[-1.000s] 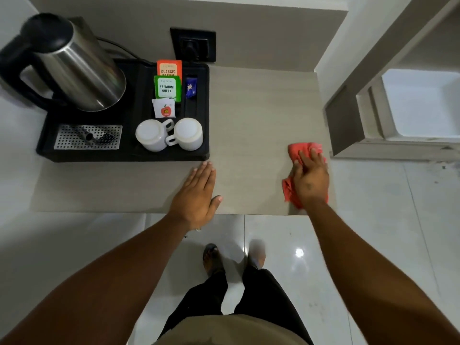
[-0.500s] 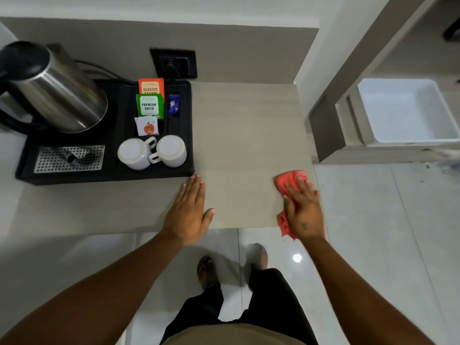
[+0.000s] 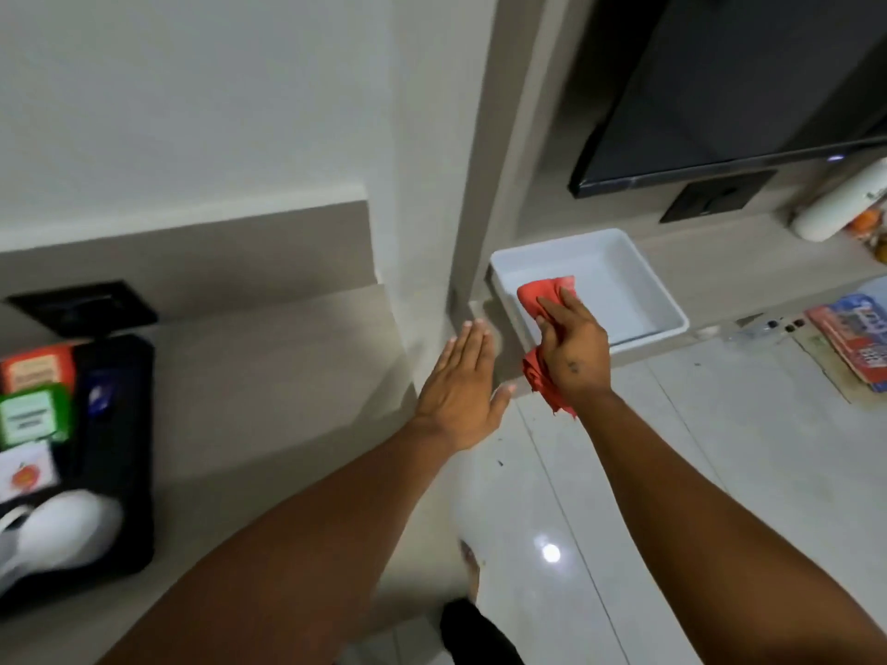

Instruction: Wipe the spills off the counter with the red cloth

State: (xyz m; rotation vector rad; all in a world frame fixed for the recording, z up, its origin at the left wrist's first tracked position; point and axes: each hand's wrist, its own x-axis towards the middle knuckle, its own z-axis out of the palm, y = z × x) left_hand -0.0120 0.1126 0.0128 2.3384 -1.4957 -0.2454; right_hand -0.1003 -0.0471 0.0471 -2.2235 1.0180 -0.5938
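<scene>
Now my left hand (image 3: 461, 391) is flat and open at the surface (image 3: 288, 376) edge. My right hand (image 3: 573, 350) has lifted the cloth (image 3: 545, 290) off, squeezing it over the white tray (image 3: 648, 290). Wiping looks done.

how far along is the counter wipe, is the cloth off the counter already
Done: the counter shows no spill I can make out, though the view is blurred. In hand: the right hand grips the red cloth off the counter, over the white tray; the left hand lies open and flat at the counter's right edge. Left: apparently only dropping the cloth.
</scene>
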